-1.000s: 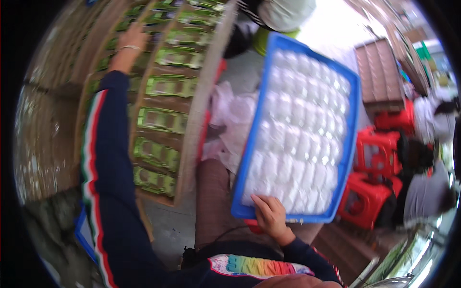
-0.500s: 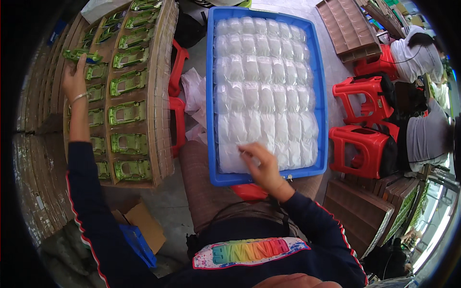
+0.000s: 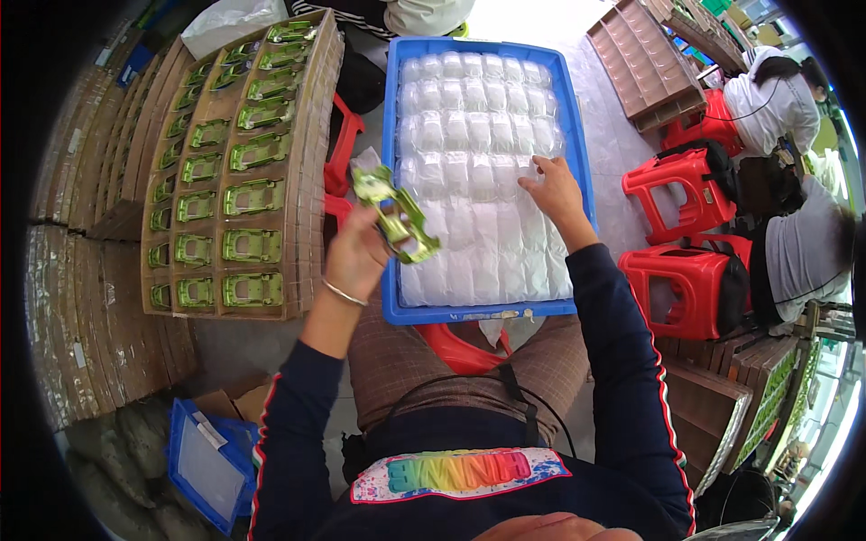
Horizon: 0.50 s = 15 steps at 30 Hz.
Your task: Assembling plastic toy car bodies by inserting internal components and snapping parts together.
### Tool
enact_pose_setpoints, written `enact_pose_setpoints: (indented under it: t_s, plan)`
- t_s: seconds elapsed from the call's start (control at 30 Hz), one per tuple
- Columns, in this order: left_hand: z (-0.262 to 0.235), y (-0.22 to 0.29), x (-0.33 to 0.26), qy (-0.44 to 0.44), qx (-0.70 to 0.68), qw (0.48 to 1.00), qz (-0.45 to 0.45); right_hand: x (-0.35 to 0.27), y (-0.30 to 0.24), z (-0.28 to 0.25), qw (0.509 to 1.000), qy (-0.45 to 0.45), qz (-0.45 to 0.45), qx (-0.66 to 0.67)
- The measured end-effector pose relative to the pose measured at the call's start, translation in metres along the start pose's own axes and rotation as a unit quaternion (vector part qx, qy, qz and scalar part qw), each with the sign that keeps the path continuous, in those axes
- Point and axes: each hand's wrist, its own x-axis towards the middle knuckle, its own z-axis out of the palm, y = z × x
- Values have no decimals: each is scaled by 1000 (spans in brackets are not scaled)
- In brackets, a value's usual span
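A shiny green toy car body shell (image 3: 393,216) with window cut-outs hangs tilted over the left rim of a blue tray (image 3: 391,225). My left hand (image 3: 356,257) is closed around the shell's near-left side. Rows of pieces in translucent white bags (image 3: 483,176) fill the tray; what they wrap cannot be made out. Above the tray's right side is my right hand (image 3: 556,191), thumb and forefinger apart, nothing visible between them. Whether its fingertips touch the bags I cannot tell. More green car shells (image 3: 253,197) lie in a divided brown box (image 3: 298,171) to the left.
Stacked brown boxes (image 3: 99,316) stand at far left, with a smaller blue tray (image 3: 212,464) below. Red stools (image 3: 681,279) are at right, near seated people (image 3: 798,243). A divided brown tray (image 3: 645,68) leans behind them. Another red stool (image 3: 465,350) shows under the blue tray.
My left hand has brought a green car shell from the brown box right to the tray. My right hand has moved from the tray's near edge to its right side, farther away.
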Motion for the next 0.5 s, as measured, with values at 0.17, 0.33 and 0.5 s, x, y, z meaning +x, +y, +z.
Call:
enact_pose_setpoints:
  t_s: [0.17, 0.33, 0.5]
  plan:
    - [3, -45, -22, -15, 38, 998, -43, 16, -6, -8, 993, -90, 51, -57]
    - [8, -61, -31, 10, 4, 997, -70, 11, -5, -11, 998, -62, 29, -1]
    - [11, -66, -26, 13, -55, 993, -103, -2, 13, -12, 990, -5, -23, 142]
